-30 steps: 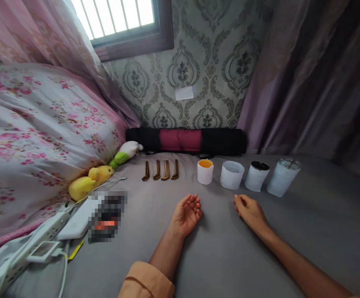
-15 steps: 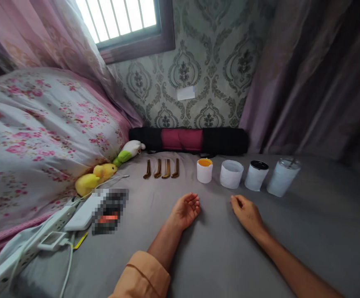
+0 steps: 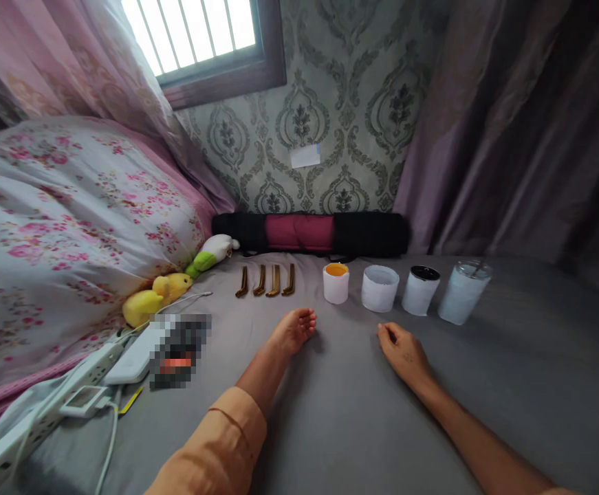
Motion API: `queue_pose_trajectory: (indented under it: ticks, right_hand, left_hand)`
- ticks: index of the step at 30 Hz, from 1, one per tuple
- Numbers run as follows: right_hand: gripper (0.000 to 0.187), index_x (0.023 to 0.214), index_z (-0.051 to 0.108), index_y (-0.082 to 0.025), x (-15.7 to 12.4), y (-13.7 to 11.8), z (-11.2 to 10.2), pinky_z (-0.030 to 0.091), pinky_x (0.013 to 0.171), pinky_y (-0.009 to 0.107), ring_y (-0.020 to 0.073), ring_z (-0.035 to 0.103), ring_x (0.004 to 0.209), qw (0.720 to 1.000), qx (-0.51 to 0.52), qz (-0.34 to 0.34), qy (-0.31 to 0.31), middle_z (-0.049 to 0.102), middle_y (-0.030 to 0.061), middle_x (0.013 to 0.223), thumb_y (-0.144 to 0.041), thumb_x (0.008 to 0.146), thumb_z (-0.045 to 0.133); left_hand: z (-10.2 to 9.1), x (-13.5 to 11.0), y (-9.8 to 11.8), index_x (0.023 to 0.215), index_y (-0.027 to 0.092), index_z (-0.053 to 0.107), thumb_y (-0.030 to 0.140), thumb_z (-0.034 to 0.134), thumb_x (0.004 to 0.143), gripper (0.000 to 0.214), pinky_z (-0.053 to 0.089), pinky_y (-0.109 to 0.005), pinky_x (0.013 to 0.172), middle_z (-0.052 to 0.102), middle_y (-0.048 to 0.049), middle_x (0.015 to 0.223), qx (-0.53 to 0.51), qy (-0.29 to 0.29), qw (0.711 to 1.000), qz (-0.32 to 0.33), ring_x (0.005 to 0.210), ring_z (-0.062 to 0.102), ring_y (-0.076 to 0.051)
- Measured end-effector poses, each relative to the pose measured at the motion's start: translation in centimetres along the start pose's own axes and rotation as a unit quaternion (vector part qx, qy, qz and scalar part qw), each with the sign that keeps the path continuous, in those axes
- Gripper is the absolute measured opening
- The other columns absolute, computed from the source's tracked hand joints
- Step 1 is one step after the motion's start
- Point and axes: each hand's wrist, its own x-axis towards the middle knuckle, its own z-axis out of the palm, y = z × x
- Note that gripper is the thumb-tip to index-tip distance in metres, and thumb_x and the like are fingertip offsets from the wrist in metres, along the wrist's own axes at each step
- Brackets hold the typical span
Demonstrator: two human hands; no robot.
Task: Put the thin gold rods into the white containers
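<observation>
My left hand (image 3: 293, 330) lies palm down on the grey bedsheet (image 3: 351, 426), fingers stretched forward, holding nothing. Its fingertips are just short of a row of several gold bent pieces (image 3: 267, 280). My right hand (image 3: 401, 352) rests on its side on the sheet with fingers curled in loosely and nothing in them. Beyond it stands a row of cups: a white cup with orange contents (image 3: 335, 283), an empty white cup (image 3: 379, 289), a white cup with a dark inside (image 3: 419, 291) and a lidded clear cup (image 3: 463, 293).
A black and maroon roll (image 3: 309, 232) lies against the patterned wall. At the left are a floral quilt (image 3: 72, 220), a yellow plush toy (image 3: 153, 300), a white and green plush toy (image 3: 211, 251), a white power bank (image 3: 134, 355) and a power strip (image 3: 31, 421). A curtain (image 3: 526, 137) hangs at the right.
My left hand has turned from palm up to palm down and slid forward toward the gold pieces. My right hand has barely shifted. The view has moved slightly.
</observation>
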Motion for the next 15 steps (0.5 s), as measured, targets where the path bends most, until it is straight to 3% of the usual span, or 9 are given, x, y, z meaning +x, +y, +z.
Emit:
queue_pose_trajectory:
  ticks: [9,15]
  right_hand:
    - [0.037,0.069,0.057,-0.02,-0.1,-0.2,-0.2,0.03,0.05,0.023,0.0147,0.051,0.053,1.0,-0.001,-0.003,0.0,0.058,0.0026,0.058,-0.045,0.078,0.032]
    - [0.037,0.068,0.056,-0.02,0.0,-0.1,-0.3,0.03,0.05,0.023,0.0144,0.051,0.054,1.0,0.001,-0.001,-0.014,0.058,0.0019,0.057,-0.046,0.078,0.032]
  left_hand:
    - [-0.9,1.8,1.4,0.068,0.012,0.05,0.011,0.051,0.069,0.002,0.036,-0.015,0.04,0.053,-0.0011,0.058,0.123,0.069,0.986,0.085,0.043,0.047,-0.005]
    - [-1.9,3.3,3.3,0.072,0.013,0.052,0.014,0.055,0.066,0.007,0.033,-0.016,0.04,0.056,-0.0026,0.063,0.253,0.142,0.94,0.181,0.044,0.046,-0.005]
